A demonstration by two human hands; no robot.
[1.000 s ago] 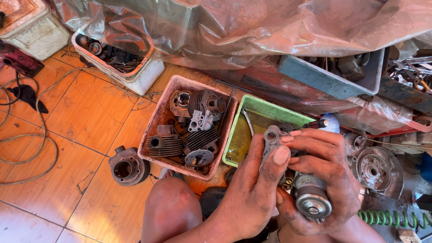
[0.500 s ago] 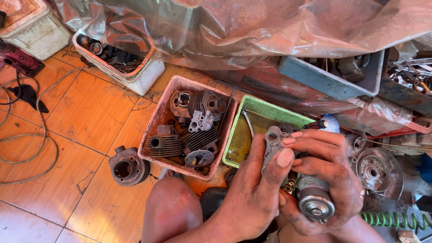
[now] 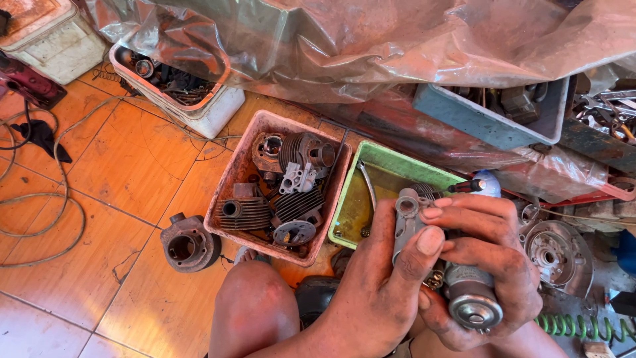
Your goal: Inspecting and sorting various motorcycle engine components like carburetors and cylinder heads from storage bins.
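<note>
Both hands grip one greasy metal engine part (image 3: 457, 292) low in the view, at about four o'clock, just in front of the green tray (image 3: 384, 166). The right hand (image 3: 490, 272) wraps its round, capped end, fingers curled tight; the left hand (image 3: 377, 298) pinches the flat upper bracket, thumb pressed on its face. To work it well, I would judge a firm right-hand hold and small, even thumb pressure best, since oily metal slips. The pink bin (image 3: 228, 199) of finned cylinders sits at ten o'clock of the hands.
</note>
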